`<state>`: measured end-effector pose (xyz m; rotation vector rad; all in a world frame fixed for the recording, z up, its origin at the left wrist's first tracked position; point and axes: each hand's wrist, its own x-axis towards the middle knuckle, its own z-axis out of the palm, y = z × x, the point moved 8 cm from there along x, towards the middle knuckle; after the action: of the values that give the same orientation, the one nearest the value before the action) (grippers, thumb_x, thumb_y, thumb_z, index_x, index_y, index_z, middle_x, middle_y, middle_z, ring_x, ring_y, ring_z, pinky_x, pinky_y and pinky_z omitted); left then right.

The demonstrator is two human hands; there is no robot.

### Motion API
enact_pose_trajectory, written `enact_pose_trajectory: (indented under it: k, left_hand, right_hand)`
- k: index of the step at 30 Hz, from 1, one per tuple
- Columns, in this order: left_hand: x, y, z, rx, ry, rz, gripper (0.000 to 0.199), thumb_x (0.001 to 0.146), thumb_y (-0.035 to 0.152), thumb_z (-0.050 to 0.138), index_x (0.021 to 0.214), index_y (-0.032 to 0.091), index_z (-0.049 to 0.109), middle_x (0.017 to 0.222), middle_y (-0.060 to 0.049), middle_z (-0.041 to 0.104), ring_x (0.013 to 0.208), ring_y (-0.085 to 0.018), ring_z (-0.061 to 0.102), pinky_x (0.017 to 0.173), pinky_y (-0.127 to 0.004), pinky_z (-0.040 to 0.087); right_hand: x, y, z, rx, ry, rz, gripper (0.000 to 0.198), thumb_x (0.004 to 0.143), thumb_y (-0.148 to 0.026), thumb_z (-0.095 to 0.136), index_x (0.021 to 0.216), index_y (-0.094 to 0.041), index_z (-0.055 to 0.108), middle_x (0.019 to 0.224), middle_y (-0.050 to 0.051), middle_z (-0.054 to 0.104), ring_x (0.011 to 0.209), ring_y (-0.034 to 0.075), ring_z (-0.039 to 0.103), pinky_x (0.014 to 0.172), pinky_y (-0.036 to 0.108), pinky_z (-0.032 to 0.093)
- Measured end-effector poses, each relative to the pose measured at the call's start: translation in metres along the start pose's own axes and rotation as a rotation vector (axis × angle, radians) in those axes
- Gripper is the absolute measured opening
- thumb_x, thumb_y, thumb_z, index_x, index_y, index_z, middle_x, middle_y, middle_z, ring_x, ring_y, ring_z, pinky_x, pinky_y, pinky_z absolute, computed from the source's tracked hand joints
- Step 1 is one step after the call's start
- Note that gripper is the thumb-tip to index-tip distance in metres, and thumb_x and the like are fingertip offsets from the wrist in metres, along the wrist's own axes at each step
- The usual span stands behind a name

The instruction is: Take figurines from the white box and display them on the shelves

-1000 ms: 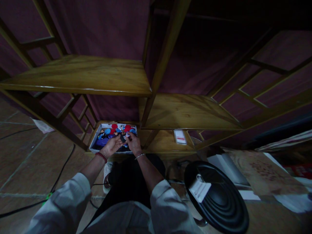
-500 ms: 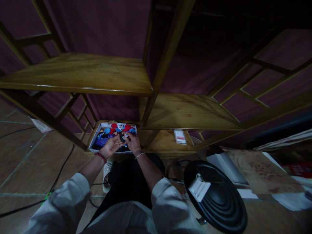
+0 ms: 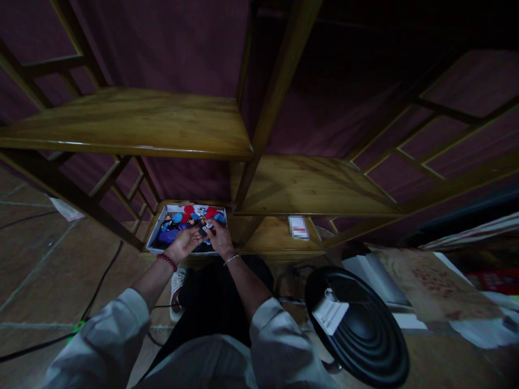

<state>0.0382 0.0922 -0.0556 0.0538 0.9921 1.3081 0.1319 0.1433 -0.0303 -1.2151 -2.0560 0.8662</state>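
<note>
A shallow white box on the low shelf holds a jumble of small red, blue, purple and black pieces. Over its front part, my left hand is turned palm up, its fingertips gripping a small dark piece with a pale patch. My right hand pinches the same piece from the other side. Its exact kind is too small to make out. Among the contents are a red round piece and a purple bundle. My fingers partly hide the box's right side.
A wooden shelf unit stands in front, its upper board above the box. A white card lies on the low shelf. To the right is a black round stool seat with a paper tag. Cables run across the floor at left.
The view has shifted slightly. Both hands stay together over the box with the small dark piece between them; the right fingers have moved a little on it.
</note>
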Motion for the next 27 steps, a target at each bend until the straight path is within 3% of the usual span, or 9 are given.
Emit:
enact_pose_trajectory:
  k: [8,16,22,27]
  left_hand:
    - [-0.003,0.001,-0.002,-0.01,0.033,0.048,0.024,0.073,-0.007,0.041,0.075,0.011,0.057,0.07,-0.004,0.065,0.073,-0.016,0.065,0.084,-0.039,0.05]
    - [-0.014,0.009,-0.001,0.066,-0.023,0.147,0.021,0.072,-0.006,0.05,0.078,0.011,0.062,0.073,-0.003,0.065,0.072,-0.013,0.063,0.086,-0.037,0.049]
    - [-0.045,0.016,0.028,0.153,-0.102,0.244,0.023,0.069,0.005,0.062,0.089,0.015,0.066,0.092,-0.004,0.066,0.09,-0.016,0.06,0.091,-0.036,0.045]
    - [-0.08,0.017,0.056,0.244,-0.167,0.351,0.036,0.065,0.018,0.069,0.1,0.018,0.063,0.11,-0.005,0.061,0.109,-0.021,0.051,0.094,-0.036,0.041]
  right_hand:
    - [-0.001,-0.005,-0.005,0.047,0.028,-0.028,0.026,0.076,-0.017,0.053,0.101,-0.025,0.057,0.087,0.0,0.067,0.077,0.014,0.062,0.074,0.024,0.047]
    - [-0.006,-0.023,-0.021,0.131,0.047,-0.081,0.02,0.076,-0.019,0.054,0.095,-0.024,0.057,0.091,0.0,0.064,0.081,0.014,0.061,0.076,0.025,0.047]
    - [-0.019,-0.054,-0.057,0.147,0.1,-0.132,0.017,0.077,-0.023,0.054,0.094,-0.022,0.056,0.089,0.002,0.063,0.077,0.015,0.06,0.073,0.026,0.048]
    - [-0.038,-0.071,-0.088,0.168,0.172,-0.135,0.016,0.077,-0.027,0.054,0.091,-0.02,0.056,0.082,0.002,0.062,0.073,0.014,0.06,0.069,0.024,0.047]
